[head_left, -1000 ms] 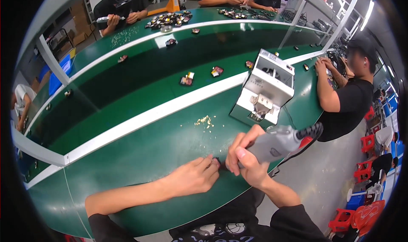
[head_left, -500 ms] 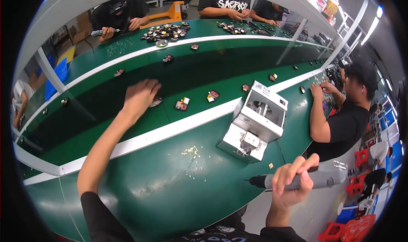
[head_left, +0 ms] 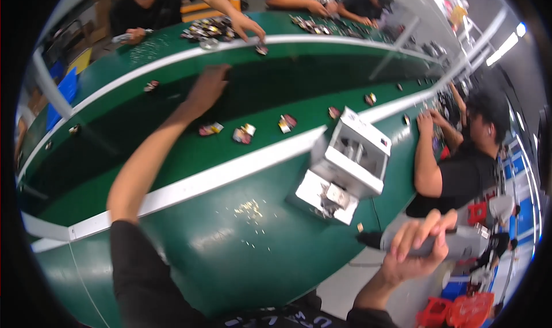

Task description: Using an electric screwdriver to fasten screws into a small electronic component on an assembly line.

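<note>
My left hand point(head_left: 208, 89) is stretched far over the green conveyor belt, palm down. Motion smears its fingers, and whatever lies beneath them is hidden. Closest to that forearm on the belt is a small dark part with a yellow tab point(head_left: 211, 129); similar parts point(head_left: 244, 133) lie in a row to its right. At the lower right, my right hand point(head_left: 418, 248) is wrapped around a grey electric screwdriver point(head_left: 460, 243), whose dark tip points left above the table edge. A white screw feeder machine point(head_left: 351, 161) stands on the green table point(head_left: 190, 270) between my arms.
Pale small bits point(head_left: 250, 210) are scattered on the table. A white rail point(head_left: 230, 183) separates table from belt. Across the belt, a co-worker's hand point(head_left: 247, 26) reaches to another dark part point(head_left: 261, 49), beside a heap of parts point(head_left: 208, 29). Another person point(head_left: 466, 138) works at right.
My left hand has moved farther across the belt, uncovering the part it was over. My right hand with the screwdriver has shifted slightly right. The co-worker opposite has extended an arm to the belt.
</note>
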A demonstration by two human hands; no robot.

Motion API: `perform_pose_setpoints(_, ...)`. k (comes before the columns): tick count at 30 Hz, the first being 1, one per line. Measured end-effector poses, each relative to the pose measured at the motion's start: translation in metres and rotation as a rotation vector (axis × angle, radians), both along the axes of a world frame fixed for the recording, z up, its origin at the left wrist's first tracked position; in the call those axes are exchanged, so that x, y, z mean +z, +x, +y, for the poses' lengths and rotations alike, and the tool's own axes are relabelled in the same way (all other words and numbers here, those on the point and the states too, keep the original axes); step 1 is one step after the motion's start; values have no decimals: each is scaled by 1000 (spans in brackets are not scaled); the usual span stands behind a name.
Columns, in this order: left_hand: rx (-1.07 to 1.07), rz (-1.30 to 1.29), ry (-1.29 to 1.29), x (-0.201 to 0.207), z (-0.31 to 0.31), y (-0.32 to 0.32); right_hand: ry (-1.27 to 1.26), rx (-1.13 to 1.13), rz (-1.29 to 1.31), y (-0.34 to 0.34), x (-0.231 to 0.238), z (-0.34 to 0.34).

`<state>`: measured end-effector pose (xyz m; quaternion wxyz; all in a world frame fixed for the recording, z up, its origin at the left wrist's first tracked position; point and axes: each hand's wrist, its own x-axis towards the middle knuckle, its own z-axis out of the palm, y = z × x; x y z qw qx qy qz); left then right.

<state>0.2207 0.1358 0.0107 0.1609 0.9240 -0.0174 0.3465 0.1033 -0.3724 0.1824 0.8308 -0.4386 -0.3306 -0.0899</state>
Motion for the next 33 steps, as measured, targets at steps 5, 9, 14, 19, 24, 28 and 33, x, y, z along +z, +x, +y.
perform_pose_setpoints(5,26,238,-157,64,-107,-193,40,113,31,28,17,23)
perform_pose_setpoints(9,102,388,-92,61,-164,-298,-27,139,-2,50,17,40)
perform_pose_setpoints(14,108,426,172,63,-193,-346,-130,144,-70,56,10,47)
perform_pose_setpoints(19,15,508,216,68,-182,-352,-104,120,13,34,0,73)
perform_pose_setpoints(24,-30,535,206,77,-198,-350,-270,-20,48,26,-2,86)
perform_pose_setpoints(28,-157,588,146,78,-205,-345,-331,15,58,31,-4,84)
perform_pose_setpoints(33,-284,476,151,72,-222,-337,-208,260,39,10,-7,74)
